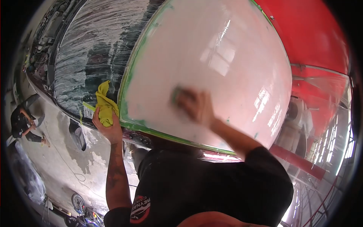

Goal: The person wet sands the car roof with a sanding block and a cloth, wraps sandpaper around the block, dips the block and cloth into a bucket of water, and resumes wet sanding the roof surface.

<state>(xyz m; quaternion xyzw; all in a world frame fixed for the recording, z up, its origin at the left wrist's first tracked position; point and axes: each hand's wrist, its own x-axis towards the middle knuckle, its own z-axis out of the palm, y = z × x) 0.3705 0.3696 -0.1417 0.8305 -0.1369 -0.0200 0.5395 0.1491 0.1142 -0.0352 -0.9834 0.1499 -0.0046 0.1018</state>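
Observation:
A pale pinkish-white car panel, edged with green masking tape, fills the middle of the view. My right hand is over its lower middle, blurred by motion, with its fingers round a dark greenish pad against the surface. To the left, my left hand grips a yellow-green cloth near the panel's taped corner. Wrinkled plastic film covers the dark glass beyond the cloth.
A person sits low at the far left, beside a tyre. A motorcycle stands at the bottom left, and a cable lies on the stained floor. Red panels are at the upper right.

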